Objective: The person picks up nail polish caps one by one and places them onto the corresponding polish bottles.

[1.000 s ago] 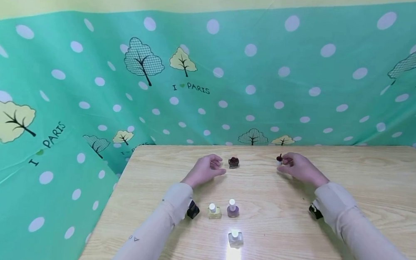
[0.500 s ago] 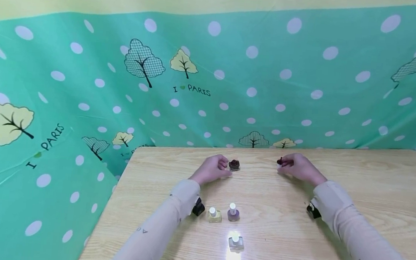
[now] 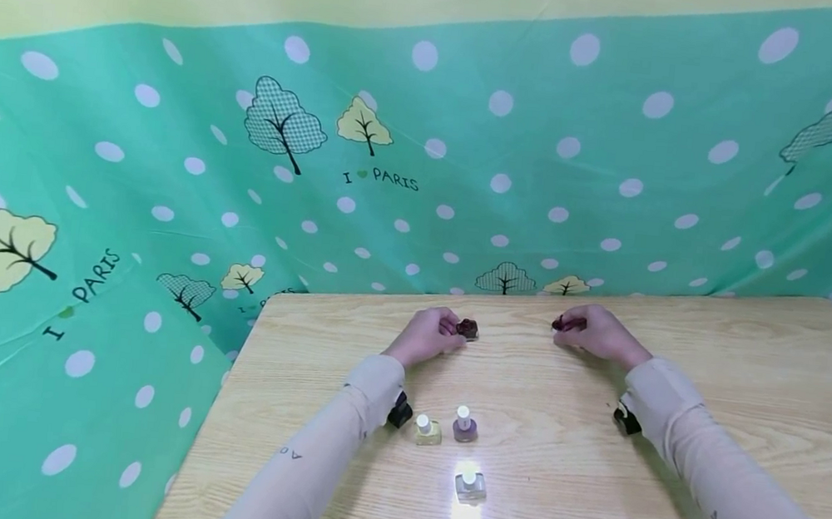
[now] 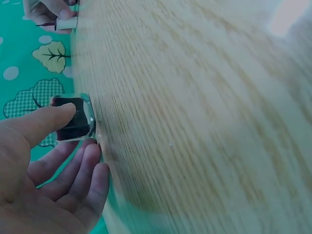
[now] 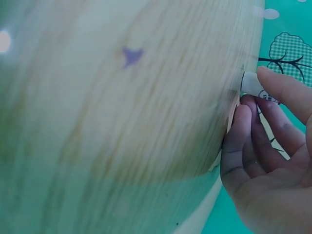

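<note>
My left hand (image 3: 426, 336) pinches a small glass nail polish bottle (image 4: 73, 126) of dark red polish at the back of the table. In the left wrist view its thumb lies across the bottle's face, with the other fingers curled on the far side. To the right, my right hand (image 3: 597, 334) pinches a white nail polish cap (image 5: 251, 84) between thumb and fingers. The cap is upside down, its flat end at the tabletop. Its dark red brush (image 4: 46, 24) points up, away from the table. The bottle's opening is not clear.
Nearer the front stand a yellow nail polish bottle (image 3: 428, 432), a purple one (image 3: 464, 425) and a clear one (image 3: 470, 486), all white-capped. A patterned green cloth (image 3: 395, 166) hangs behind the wooden table (image 3: 542, 514). The right wrist view has a purple mark (image 5: 131, 57).
My left hand has moved right to the dark red bottle and taken hold of it. My right hand stays nearly in place with the cap; the brush now looks lower.
</note>
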`<act>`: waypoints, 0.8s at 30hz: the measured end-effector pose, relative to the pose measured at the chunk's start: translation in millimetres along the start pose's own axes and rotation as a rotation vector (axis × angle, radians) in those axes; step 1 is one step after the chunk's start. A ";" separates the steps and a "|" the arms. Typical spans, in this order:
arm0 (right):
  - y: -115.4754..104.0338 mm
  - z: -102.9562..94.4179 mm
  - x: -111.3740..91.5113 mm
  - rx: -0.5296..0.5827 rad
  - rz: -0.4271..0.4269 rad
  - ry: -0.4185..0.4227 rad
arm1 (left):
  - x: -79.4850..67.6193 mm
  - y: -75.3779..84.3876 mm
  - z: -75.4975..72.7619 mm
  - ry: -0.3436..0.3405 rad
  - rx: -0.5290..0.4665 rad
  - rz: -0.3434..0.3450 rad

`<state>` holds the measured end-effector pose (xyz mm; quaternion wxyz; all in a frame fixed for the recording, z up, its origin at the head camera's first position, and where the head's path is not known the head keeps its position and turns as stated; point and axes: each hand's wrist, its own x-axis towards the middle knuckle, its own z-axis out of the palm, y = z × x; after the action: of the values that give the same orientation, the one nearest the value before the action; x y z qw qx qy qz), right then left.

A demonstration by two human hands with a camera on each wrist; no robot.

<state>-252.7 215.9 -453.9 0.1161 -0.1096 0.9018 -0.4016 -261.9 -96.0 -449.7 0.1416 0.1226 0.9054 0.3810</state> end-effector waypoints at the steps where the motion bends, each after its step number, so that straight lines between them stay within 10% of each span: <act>1: -0.1 0.2 -0.2 -0.003 -0.003 0.001 | 0.7 -0.7 0.4 0.003 -0.001 0.001; 24: -9.1 -10.7 -15.6 -0.024 -0.049 0.055 | -15.7 -7.0 -14.4 0.074 0.019 0.008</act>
<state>-240.2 222.0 -438.2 0.0802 -0.1219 0.9064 -0.3965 -253.2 -115.3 -442.6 0.1053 0.1132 0.9131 0.3773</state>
